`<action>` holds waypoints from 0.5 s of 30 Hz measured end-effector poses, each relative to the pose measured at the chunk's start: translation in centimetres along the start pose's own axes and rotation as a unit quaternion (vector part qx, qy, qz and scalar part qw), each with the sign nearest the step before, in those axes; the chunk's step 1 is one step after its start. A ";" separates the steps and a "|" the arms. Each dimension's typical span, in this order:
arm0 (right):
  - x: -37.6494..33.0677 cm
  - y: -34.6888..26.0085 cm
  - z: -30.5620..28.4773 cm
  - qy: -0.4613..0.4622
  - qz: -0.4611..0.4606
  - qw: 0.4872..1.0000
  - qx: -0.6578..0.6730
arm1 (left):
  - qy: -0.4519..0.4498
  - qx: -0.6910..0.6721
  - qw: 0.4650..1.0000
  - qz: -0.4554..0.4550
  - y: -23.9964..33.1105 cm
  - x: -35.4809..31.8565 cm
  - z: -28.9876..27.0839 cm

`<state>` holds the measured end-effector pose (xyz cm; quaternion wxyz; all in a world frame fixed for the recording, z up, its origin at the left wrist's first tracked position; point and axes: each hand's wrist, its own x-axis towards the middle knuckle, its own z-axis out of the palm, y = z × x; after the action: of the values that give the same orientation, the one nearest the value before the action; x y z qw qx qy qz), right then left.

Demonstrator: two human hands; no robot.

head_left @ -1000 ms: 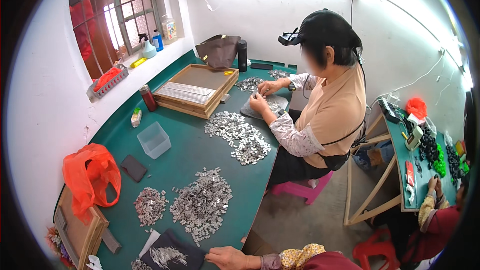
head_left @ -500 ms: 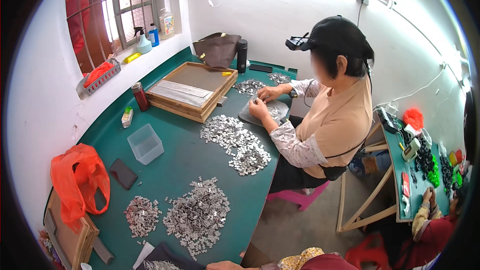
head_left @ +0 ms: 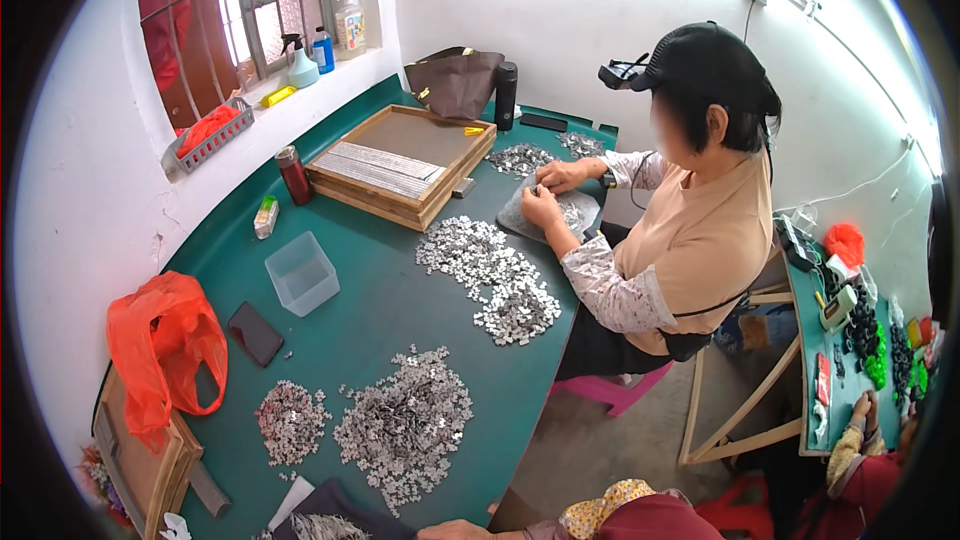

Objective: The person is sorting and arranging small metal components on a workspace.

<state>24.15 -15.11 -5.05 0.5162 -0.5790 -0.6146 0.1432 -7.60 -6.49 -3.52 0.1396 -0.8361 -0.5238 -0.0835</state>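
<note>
Only the back of my right hand (head_left: 455, 530) shows at the lower edge, below a yellow floral sleeve (head_left: 605, 508); its fingers are cut off or hidden. My left hand is out of view. Nearest my right hand, a dark cloth (head_left: 345, 502) lies with a heap of thin silvery pieces (head_left: 325, 528) on it. Just beyond spreads a large pile of small silvery flat pieces (head_left: 405, 425), with a smaller pile (head_left: 291, 423) to its left. Across the table, a co-worker in a black cap pinches something too small to make out over a grey tray (head_left: 515, 217) of pieces.
Another long pile of pieces (head_left: 488, 275) lies by the co-worker. On the green table (head_left: 380, 325) stand wooden frames (head_left: 375, 215), a clear plastic box (head_left: 302, 275), a red flask (head_left: 293, 176), a phone (head_left: 256, 333) and a red plastic bag (head_left: 165, 340). A second person works at a side table (head_left: 818, 340).
My view has shifted, so the whole scene sits a little farther right. The co-worker's hands stay together over the grey tray. My right hand remains at the lower edge.
</note>
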 end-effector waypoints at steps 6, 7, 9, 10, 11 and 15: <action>-0.3 -0.1 0.5 0.014 0.001 1.000 0.006 | 0.052 -0.022 0.998 0.030 -1.2 -0.9 1.6; -0.4 0.0 0.6 0.017 -0.001 1.000 0.005 | 0.060 -0.029 0.997 0.034 -0.9 -0.9 1.2; -0.4 0.2 0.6 0.003 0.016 1.000 -0.010 | 0.073 -0.040 0.996 0.038 -0.2 -0.5 0.3; -0.4 0.0 0.7 0.004 0.015 1.000 -0.009 | 0.079 -0.045 0.995 0.038 0.2 -0.4 -0.3; -0.3 -0.2 0.8 0.018 0.015 1.000 -0.011 | 0.085 -0.050 0.994 0.038 0.5 -0.3 -0.9; -0.3 -0.5 0.9 0.043 0.029 0.999 -0.015 | 0.103 -0.080 0.991 0.035 1.5 0.1 -2.5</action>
<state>23.11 -15.17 -5.18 0.5293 -0.6098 -0.5768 0.1239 -6.16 -7.86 -1.34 0.1283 -0.8494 -0.4688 -0.2058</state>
